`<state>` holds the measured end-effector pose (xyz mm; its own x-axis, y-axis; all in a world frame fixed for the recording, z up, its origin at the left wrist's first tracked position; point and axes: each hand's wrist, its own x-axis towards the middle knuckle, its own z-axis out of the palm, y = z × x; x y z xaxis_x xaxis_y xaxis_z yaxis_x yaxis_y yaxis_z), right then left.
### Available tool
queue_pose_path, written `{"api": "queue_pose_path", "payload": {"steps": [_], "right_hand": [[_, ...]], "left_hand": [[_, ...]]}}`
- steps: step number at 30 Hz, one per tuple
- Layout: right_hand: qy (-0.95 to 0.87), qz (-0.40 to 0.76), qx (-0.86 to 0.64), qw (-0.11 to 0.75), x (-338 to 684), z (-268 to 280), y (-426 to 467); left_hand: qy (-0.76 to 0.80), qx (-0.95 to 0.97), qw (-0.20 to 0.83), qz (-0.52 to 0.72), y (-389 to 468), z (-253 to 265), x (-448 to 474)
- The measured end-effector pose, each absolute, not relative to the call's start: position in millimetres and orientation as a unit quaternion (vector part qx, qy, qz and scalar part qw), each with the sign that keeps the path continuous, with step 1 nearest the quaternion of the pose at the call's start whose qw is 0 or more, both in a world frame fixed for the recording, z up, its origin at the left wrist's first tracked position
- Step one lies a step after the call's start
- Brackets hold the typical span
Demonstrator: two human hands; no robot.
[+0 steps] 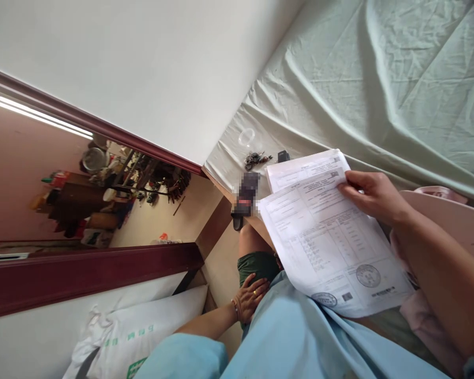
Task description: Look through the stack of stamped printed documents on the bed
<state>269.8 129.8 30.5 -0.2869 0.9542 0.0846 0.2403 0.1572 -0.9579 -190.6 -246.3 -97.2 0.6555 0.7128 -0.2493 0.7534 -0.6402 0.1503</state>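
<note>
Head view. A pale green sheet (319, 79), creased throughout, covers the surface at the upper right; its left edge meets a white wall (122, 58). Beyond the sheet's left corner, a dark red frame (95, 268) borders an opening onto a cluttered room. Light blue clothing (300, 331) covers the person's lap, below the sheet's near edge. A white sack (158, 321) with green print lies at lower left, apart from the sheet. A pink object (450, 221), partly hidden by the right forearm, stands at the sheet's near edge, toward the right.

Papers (335, 252), printed and stamped, extend across the near edge; the front page lies tilted over the lap and overlaps another behind it. The right hand (367, 195) grips the front page at its upper right margin, fingers closed on the paper. Dark green shorts (256, 266) bear the left hand (253, 297), which wears a ring and lies palm down, its fingers extended, slightly spread and holding nothing.

Near the sheet's left corner: a dark item (247, 192), pixelated, at the near edge; a clear plastic container (246, 138); keys (255, 160), just beside it; and a small black object (283, 156), near the papers.
</note>
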Motion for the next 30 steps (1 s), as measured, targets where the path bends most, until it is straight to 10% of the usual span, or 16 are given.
{"api": "queue_pose_path", "payload": {"steps": [10,30], "right_hand": [[-0.654,0.276,-0.598,0.371,270.9,20.9,139.3],[-0.626,0.278,-0.637,0.354,271.2,16.3,141.4]], "left_hand": [[0.405,0.890,0.153,-0.141,-240.3,-90.7,-186.0],[0.397,0.899,0.150,-0.109,-241.3,-95.2,-186.6]]}}
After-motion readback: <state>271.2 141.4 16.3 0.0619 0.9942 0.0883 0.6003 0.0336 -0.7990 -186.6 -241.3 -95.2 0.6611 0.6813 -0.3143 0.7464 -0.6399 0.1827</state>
